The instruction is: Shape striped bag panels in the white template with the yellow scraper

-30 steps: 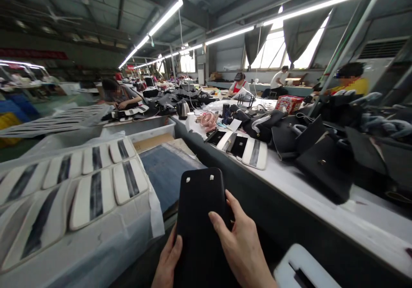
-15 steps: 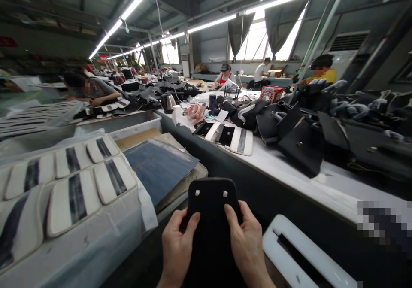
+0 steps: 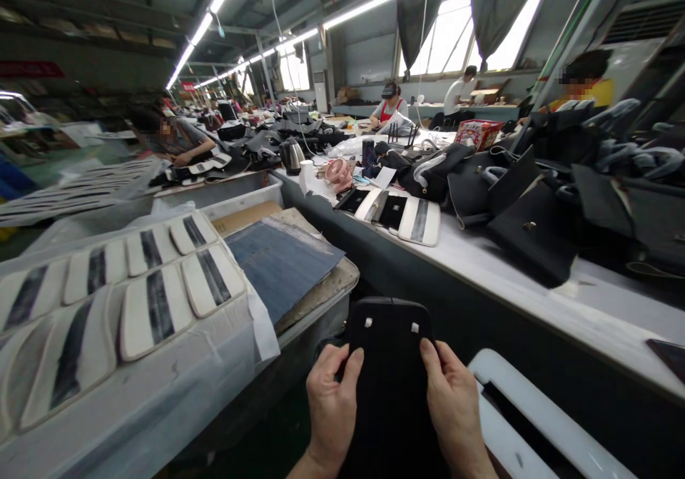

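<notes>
Head: left hand (image 3: pixel 332 400), right hand (image 3: pixel 456 397) closed on black panel (image 3: pixel 390 379)

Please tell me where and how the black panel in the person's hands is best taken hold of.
The black panel is probably best pinched by its long side edges, from left and right at once, a little below the pale tabs: it looks flat, with nearly straight sides. The left hand and right hand grip it there.

Open air above the panel (image 3: pixel 393 393), sides hemmed
The bin (image 3: pixel 321 316) blocks ahead-left of it, the white frame (image 3: pixel 535 402) right; ahead, a narrowing gap lies between bin and table (image 3: pixel 481 256).
</notes>
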A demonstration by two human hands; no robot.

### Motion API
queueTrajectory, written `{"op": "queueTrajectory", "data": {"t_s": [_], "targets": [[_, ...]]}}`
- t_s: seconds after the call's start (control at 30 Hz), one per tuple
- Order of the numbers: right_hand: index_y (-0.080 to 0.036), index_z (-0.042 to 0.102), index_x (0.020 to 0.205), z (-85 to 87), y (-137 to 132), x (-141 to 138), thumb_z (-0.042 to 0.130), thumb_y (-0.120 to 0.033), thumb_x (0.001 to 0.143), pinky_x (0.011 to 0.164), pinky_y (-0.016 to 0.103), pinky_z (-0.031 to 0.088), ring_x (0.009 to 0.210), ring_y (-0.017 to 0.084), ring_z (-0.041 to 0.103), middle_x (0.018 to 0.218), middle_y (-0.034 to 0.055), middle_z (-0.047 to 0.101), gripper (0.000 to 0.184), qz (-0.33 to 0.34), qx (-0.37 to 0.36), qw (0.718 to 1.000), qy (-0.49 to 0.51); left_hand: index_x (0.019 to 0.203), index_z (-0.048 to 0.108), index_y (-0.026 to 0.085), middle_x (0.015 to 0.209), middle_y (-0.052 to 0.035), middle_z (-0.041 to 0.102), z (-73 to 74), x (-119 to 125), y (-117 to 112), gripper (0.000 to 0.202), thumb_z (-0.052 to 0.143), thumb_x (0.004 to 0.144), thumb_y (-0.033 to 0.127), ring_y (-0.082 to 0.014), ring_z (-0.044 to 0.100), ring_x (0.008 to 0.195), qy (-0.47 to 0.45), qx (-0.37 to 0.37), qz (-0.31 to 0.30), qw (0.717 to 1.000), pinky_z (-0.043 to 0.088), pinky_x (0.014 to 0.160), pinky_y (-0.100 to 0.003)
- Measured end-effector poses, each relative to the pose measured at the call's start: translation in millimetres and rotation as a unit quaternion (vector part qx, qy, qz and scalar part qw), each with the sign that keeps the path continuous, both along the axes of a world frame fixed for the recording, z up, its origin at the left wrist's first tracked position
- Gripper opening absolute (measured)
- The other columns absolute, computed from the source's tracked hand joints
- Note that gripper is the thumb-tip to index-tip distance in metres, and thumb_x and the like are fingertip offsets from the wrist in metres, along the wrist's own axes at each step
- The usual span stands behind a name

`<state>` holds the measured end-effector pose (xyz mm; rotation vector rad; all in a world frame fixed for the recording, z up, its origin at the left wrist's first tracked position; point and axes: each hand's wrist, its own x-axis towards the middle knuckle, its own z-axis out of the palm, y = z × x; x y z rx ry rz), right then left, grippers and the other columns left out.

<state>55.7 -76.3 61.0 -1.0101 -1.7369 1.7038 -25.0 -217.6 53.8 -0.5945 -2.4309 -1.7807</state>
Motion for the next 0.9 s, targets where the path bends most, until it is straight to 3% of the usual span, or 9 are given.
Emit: {"op": "queueTrajectory", "data": {"t_s": [0.33, 0.43, 0.53, 0.6, 0.67, 0.7, 0.77, 0.83, 0.9], "targets": [[-0.020, 0.053, 0.073, -8.6, 3.4, 1.3, 0.056, -0.062, 0.086, 0.057, 0.023, 0.038, 0.065, 0.014, 0.044, 0.066, -0.0023, 0.048, 0.044, -0.003, -0.029, 0.998, 0.058, 0.072, 0.064, 0.019, 0.068, 0.0029, 0.052, -5.9, 0.6, 1.3, 0.030, 0.060, 0.092, 0.041, -0.0119, 0.051, 0.063, -0.011, -0.010, -0.025, 1.000, 0.041, 0.064, -0.022], [-0.020, 0.052, 0.072, -2.9, -0.8, 4.6, 0.052, -0.060, 0.089, 0.055, 0.023, 0.036, 0.063, 0.013, 0.041, 0.066, -0.0027, 0.046, 0.044, -0.009, -0.006, 0.998, 0.054, 0.087, 0.068, 0.020, 0.076, 0.0011, 0.058, -7.5, -18.1, -6.4, 0.026, 0.061, 0.090, 0.044, -0.0144, 0.057, 0.070, -0.044, -0.029, -0.067, 0.996, 0.046, 0.069, -0.024], [-0.019, 0.052, 0.073, 8.8, -13.3, 8.4, 0.049, -0.057, 0.092, 0.053, 0.023, 0.034, 0.060, 0.012, 0.041, 0.065, -0.0025, 0.046, 0.042, 0.012, 0.036, 0.998, 0.046, 0.117, 0.061, 0.023, 0.112, -0.0053, 0.064, 13.5, -54.7, -11.6, 0.038, 0.064, 0.087, 0.046, -0.0201, 0.063, 0.097, -0.048, -0.026, -0.120, 0.991, 0.049, 0.088, -0.030], [-0.019, 0.051, 0.073, 17.3, -23.6, 9.5, 0.047, -0.053, 0.094, 0.052, 0.023, 0.031, 0.057, 0.011, 0.040, 0.063, -0.0027, 0.046, 0.040, 0.040, 0.073, 0.996, 0.044, 0.133, 0.051, 0.025, 0.144, -0.0084, 0.046, 44.6, -80.1, -8.0, 0.053, 0.066, 0.086, 0.044, -0.0256, 0.049, 0.127, -0.006, -0.012, -0.197, 0.980, 0.040, 0.107, -0.037], [-0.019, 0.052, 0.074, 24.1, -32.5, 8.4, 0.045, -0.050, 0.095, 0.052, 0.023, 0.029, 0.057, 0.011, 0.040, 0.063, -0.0026, 0.046, 0.038, 0.075, 0.096, 0.991, 0.055, 0.134, 0.053, 0.025, 0.149, -0.0085, 0.041, 81.7, -98.8, 2.5, 0.058, 0.071, 0.082, 0.044, -0.0296, 0.037, 0.138, 0.018, -0.087, -0.355, 0.930, 0.031, 0.114, -0.040], [-0.019, 0.052, 0.075, 26.8, -36.0, 7.1, 0.045, -0.049, 0.096, 0.053, 0.023, 0.029, 0.058, 0.011, 0.040, 0.064, -0.0023, 0.047, 0.037, 0.093, 0.101, 0.988, 0.064, 0.131, 0.056, 0.026, 0.144, -0.0075, 0.048, 98.6, -104.8, 9.5, 0.059, 0.075, 0.078, 0.043, -0.0296, 0.041, 0.135, 0.015, -0.145, -0.436, 0.888, 0.031, 0.114, -0.039], [-0.018, 0.055, 0.078, 31.3, -41.0, 3.4, 0.044, -0.047, 0.096, 0.053, 0.023, 0.028, 0.059, 0.011, 0.040, 0.065, -0.0021, 0.047, 0.036, 0.120, 0.098, 0.985, 0.076, 0.128, 0.058, 0.026, 0.125, -0.0043, 0.061, 122.7, -111.1, 24.4, 0.060, 0.079, 0.073, 0.039, -0.0265, 0.056, 0.117, -0.016, -0.243, -0.538, 0.807, 0.044, 0.101, -0.034], [-0.017, 0.057, 0.080, 35.3, -43.7, -0.2, 0.046, -0.047, 0.094, 0.053, 0.024, 0.026, 0.058, 0.011, 0.038, 0.064, -0.0027, 0.045, 0.035, 0.136, 0.077, 0.985, 0.079, 0.116, 0.062, 0.023, 0.105, -0.0014, 0.067, 131.5, -113.4, 35.8, 0.052, 0.081, 0.070, 0.038, -0.0218, 0.063, 0.095, -0.062, -0.279, -0.587, 0.757, 0.050, 0.081, -0.028], [-0.016, 0.060, 0.082, 37.5, -44.2, -1.1, 0.049, -0.046, 0.092, 0.053, 0.024, 0.028, 0.059, 0.011, 0.040, 0.065, -0.0025, 0.047, 0.033, 0.160, 0.030, 0.983, 0.085, 0.103, 0.063, 0.019, 0.091, 0.0000, 0.067, 129.7, -115.4, 38.8, 0.043, 0.081, 0.069, 0.039, -0.0184, 0.061, 0.082, -0.102, -0.274, -0.603, 0.742, 0.048, 0.069, -0.024]]}}
